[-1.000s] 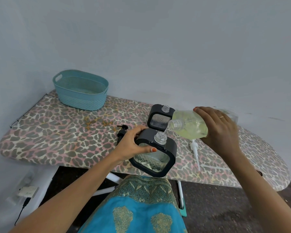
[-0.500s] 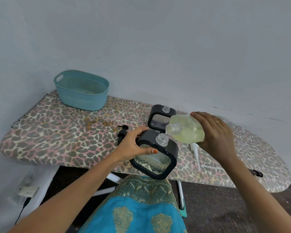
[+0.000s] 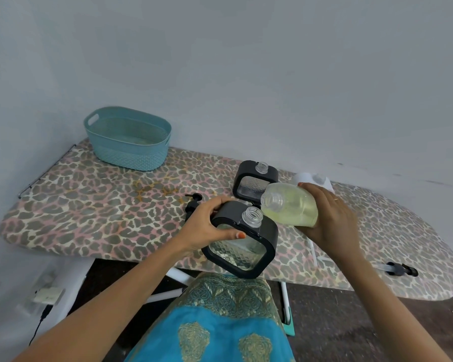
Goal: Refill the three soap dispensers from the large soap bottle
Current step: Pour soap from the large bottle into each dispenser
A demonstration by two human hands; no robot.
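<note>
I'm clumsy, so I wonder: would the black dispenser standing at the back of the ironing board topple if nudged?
Possibly: the back dispenser stands upright on the soft ironing board cover, an unsteady footing. It looks nearly empty, so probably light and easily shoved.

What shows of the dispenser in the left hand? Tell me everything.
The dispenser is a rounded square: black frame, clear diamond-patterned window, clear threaded neck with no pump. It tilts above the near edge of the board, gripped at its top corner by the left hand. The open mouth of the bottle hangs beside the neck, not pouring.
</note>
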